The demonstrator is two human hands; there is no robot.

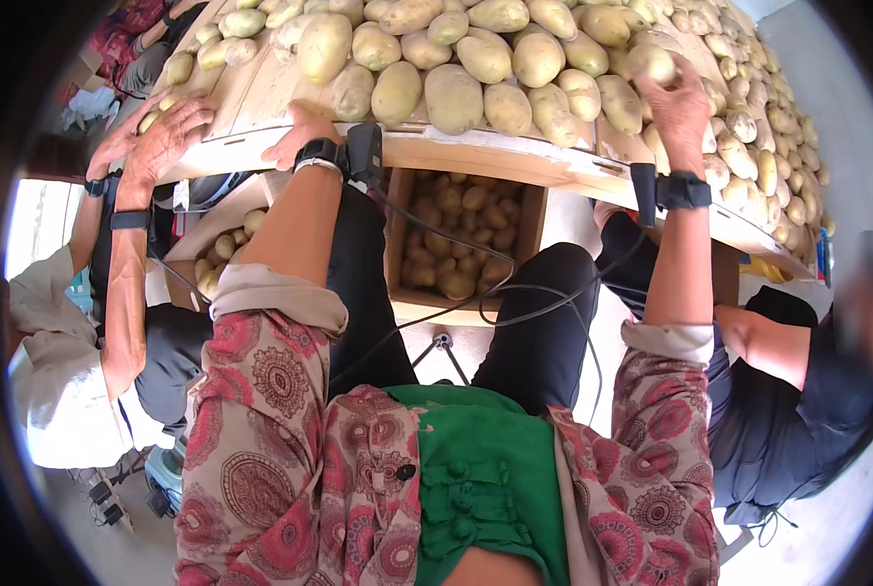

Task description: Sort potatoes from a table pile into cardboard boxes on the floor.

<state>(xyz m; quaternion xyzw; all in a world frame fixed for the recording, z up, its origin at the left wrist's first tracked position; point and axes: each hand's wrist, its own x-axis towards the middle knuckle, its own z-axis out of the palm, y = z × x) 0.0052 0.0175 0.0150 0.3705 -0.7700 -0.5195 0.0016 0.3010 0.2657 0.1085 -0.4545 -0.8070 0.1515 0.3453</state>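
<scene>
My right hand [677, 110] grips a pale potato [652, 64] between thumb and fingers, above other potatoes at the right of the wooden table. My left hand [306, 135] rests at the front edge of the wooden tabletop [261, 91], its thumb apart from the fingers and nothing visible in its grasp. Just right of it, several large potatoes [453, 99] lie in rows along the edge. Each of my wrists wears a black strap with a small device, and dark cables [513, 275] hang from them across my lap.
Beneath the table, a cardboard box [464, 297] holds many potatoes; another potato box [187, 275] stands to its left. A co-worker's hands [165, 135] are around small potatoes at the left. A second person [766, 410] sits at the right, near a dense potato pile [755, 146].
</scene>
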